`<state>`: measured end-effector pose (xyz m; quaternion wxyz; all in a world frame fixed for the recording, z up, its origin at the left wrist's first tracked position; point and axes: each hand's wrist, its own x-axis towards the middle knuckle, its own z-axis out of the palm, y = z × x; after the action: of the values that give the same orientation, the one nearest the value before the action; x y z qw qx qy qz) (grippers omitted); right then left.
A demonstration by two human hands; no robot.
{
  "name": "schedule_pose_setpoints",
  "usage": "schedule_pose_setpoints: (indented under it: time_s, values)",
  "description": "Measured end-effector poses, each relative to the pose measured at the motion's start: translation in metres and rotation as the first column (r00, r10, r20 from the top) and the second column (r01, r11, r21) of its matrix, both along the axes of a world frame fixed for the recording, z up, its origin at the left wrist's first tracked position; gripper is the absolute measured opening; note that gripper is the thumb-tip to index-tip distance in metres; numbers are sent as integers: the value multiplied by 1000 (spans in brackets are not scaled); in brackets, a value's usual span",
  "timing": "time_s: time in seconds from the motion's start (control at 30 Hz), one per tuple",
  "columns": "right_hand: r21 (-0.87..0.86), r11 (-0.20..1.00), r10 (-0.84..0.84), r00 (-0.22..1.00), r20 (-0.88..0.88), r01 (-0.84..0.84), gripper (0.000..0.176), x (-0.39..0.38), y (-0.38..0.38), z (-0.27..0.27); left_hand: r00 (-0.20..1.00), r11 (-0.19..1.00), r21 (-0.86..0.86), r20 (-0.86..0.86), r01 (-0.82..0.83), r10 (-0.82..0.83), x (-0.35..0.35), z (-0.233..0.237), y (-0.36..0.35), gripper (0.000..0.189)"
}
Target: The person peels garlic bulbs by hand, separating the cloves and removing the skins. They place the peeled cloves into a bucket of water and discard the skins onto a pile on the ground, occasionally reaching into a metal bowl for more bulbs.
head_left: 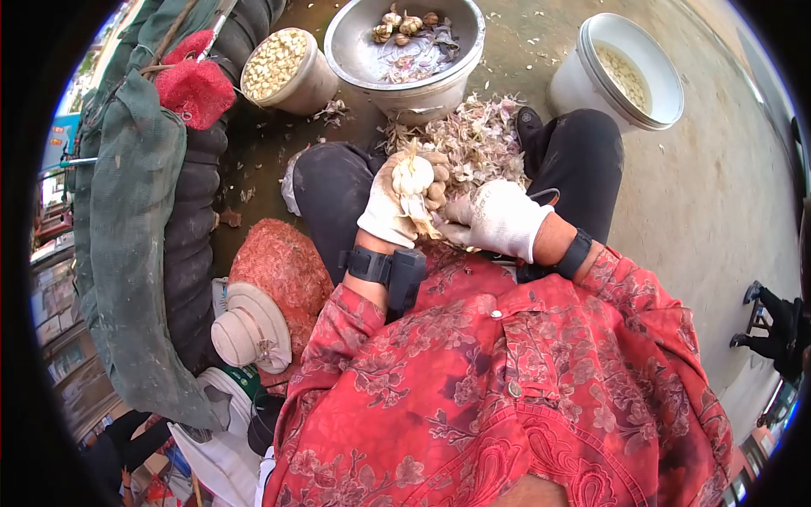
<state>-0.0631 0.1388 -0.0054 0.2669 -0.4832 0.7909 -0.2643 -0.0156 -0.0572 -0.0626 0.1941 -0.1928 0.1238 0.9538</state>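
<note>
My left hand (404, 196), in a white knit glove, has its fingers wrapped round a garlic bulb (412, 175). The bulb is white, with loose papery skin hanging below it. Close beside it, my right hand (498, 218), also gloved, has its fingers curled together near the hanging skin. What its fingertips hold, if anything, is hidden. Beneath and beyond both hands lies a heap of garlic skins (481, 139) between my knees. Past the heap, a metal basin (338, 51) rests on a bucket, with several garlic bulbs (404, 29) and loose skins inside.
A bucket of peeled cloves (274, 63) stands at the far left, and a white bucket (583, 76) with cloves in liquid at the right. A red mesh sack (283, 262) and a pale hat (249, 329) lie at my left, beside stacked tyres (190, 253). Another person (781, 325) is at the far right.
</note>
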Motion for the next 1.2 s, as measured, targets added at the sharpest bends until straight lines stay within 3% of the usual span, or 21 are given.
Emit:
schedule_pose_setpoints:
  time_s: [0.03, 0.07, 0.1, 0.17, 0.2, 0.3, 0.37, 0.43, 0.47, 0.5, 0.57, 0.63, 0.7, 0.77, 0.83, 0.87, 1.03, 1.17, 1.2]
  values:
    - [22, 998, 59, 998, -6, -59, 32, -1, 1, -3, 1000, 998, 68, -1, -8, 8, -4, 4, -1, 48]
    - [141, 989, 49, 999, 19, -52, 31, 0, 1, -4, 997, 996, -52, 30, -74, 76, -6, 10, -2, 48]
    - [139, 989, 54, 998, 14, -55, 31, -2, 1, -6, 996, 995, -54, 24, -79, 80, -9, 14, -3, 48]
    - [87, 988, -140, 985, 98, 131, 29, -5, 1, -12, 993, 953, -290, 47, -92, 110, -15, 20, -7, 48]
    - [130, 984, -144, 977, 158, 124, 26, -11, -1, -4, 994, 954, -285, 32, -91, 105, -16, 21, -7, 49]
    - [108, 982, -166, 984, 66, 158, 25, -23, 1, -17, 985, 945, -290, 42, -149, 168, -25, 26, -5, 50]
    - [101, 974, -213, 972, 102, 202, 25, -31, 3, -24, 987, 960, -237, 21, -151, 160, -28, 22, -11, 48]
    - [258, 942, -278, 928, 249, 213, 27, -40, 2, -2, 949, 930, -305, 171, -205, 265, -36, 18, -16, 46]
    - [297, 937, -261, 934, 244, 184, 30, -42, 7, -18, 968, 958, -213, 121, -192, 221, -35, 13, -22, 44]
    - [311, 932, -260, 942, 211, 188, 32, -45, 7, -17, 961, 933, -310, 145, -182, 236, -38, 13, -25, 44]
    - [260, 936, -318, 884, 342, 236, 32, -54, 4, -33, 966, 939, -287, 118, -187, 228, -43, 13, -32, 43]
    - [270, 915, -383, 852, 355, 299, 31, -70, -7, -20, 970, 938, -285, 84, -196, 228, -53, 9, -40, 43]
    - [337, 845, -534, 638, 555, 415, 32, -90, -19, -21, 953, 917, -335, 131, -219, 275, -65, 8, -46, 42]
    - [136, 861, -498, 758, 421, 490, 33, -113, -35, -21, 962, 924, -311, 86, -222, 260, -79, 10, -53, 42]
    - [-70, 893, -431, 890, 149, 444, 27, -140, -54, -33, 958, 925, -282, 54, -255, 280, -93, 12, -59, 42]
    - [50, 882, -471, 871, 139, 469, 30, -151, -62, -30, 947, 904, -330, 78, -270, 311, -101, 14, -61, 44]
    - [113, 933, -308, 919, -244, 343, 30, -203, -118, -41, 920, 853, -402, 59, -333, 387, -136, 16, -76, 45]
    - [240, 940, -173, 944, -282, 244, 26, -228, -151, -58, 884, 861, -294, 91, -416, 458, -163, 11, -91, 41]
    - [283, 936, -121, 948, -295, 208, 26, -233, -156, -60, 917, 888, -244, -14, -391, 400, -167, 10, -96, 40]
